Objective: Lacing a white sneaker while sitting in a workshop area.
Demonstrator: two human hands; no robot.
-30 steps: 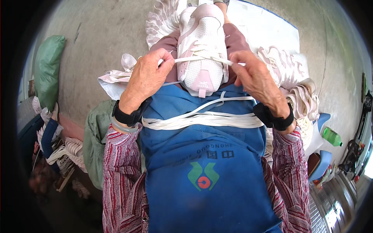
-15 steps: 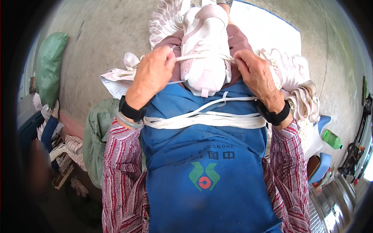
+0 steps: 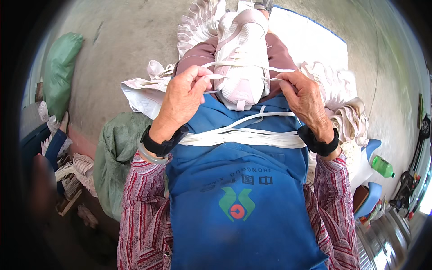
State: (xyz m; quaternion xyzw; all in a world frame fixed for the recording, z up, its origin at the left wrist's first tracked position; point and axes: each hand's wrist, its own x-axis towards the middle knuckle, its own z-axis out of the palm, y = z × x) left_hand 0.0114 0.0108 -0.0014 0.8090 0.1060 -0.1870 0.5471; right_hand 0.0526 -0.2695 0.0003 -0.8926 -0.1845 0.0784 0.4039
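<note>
White lace is in both hands, upper centre of the frame. My left hand (image 3: 181, 96) pinches a short length, the left lace end (image 3: 217, 76), between thumb and forefinger, left of the shoe. My right hand (image 3: 308, 96) pinches at thumb and forefinger too, on the right lace end (image 3: 270, 79); the other fingers are loosely curled.

Change noted: half a second ago one strand ran taut from hand to hand. Now an upper strand (image 3: 282, 69) crosses above the two short lengths, bowed and looser, and both hands sit slightly lower beside the shoe. Judgement: pulling on that crossing has eased, and the work has turned to the lace ends at the edges of the opening. Whether either tip is in an eyelet: cannot tell, too small.

The white and pink shoe (image 3: 245, 38) rests between my thighs, upper centre, its small tab toward me. The crossings farther up lie in place; I judge the lacing partly done.

Outward: maroon trousers (image 3: 279, 49) either side of the shoe; below, a bundle of spare laces (image 3: 252, 138) lies across my blue apron (image 3: 207, 225), seemingly unchanged. Pale shoe pieces are heaped right of my right hand (image 3: 330, 83), with a fanned row (image 3: 193, 27) at upper left of the shoe. Farther off: a green sack (image 3: 63, 74), upper left; a green bottle (image 3: 383, 167), right edge.
</note>
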